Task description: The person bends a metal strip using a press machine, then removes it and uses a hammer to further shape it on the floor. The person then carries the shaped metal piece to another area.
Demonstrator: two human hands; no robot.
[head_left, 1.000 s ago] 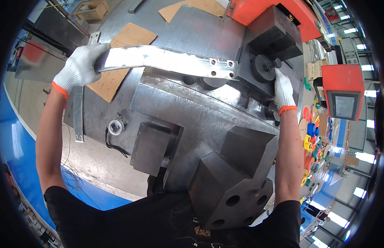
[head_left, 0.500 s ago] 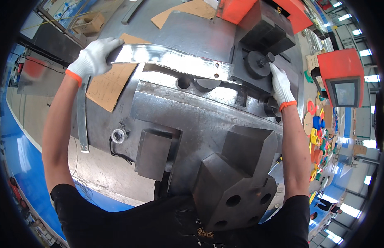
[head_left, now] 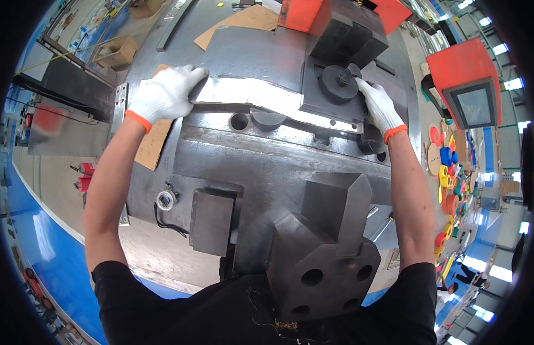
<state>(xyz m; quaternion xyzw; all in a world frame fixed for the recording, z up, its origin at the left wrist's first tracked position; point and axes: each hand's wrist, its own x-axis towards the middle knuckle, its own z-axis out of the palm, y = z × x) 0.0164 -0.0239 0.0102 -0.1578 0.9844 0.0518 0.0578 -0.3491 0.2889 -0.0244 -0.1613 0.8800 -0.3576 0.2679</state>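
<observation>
Setting: factory floor / metalworking shop. Evidence: heavy grey steel bending machine [head_left: 267, 167] with orange housing [head_left: 301, 14], orange control console with screen [head_left: 468, 86], blue painted floor [head_left: 43, 247], overhead strip lights [head_left: 511, 83], coloured discs [head_left: 448, 172].

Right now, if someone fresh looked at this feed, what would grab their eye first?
Two white-gloved hands on a heavy grey steel machine bed: the left hand grips the left end of a shiny flat metal strip, and the right hand rests on the strip's right end beside a dark round roller. A big dark notched block with round holes fills the foreground, and an orange-cased control screen stands at upper right.
</observation>
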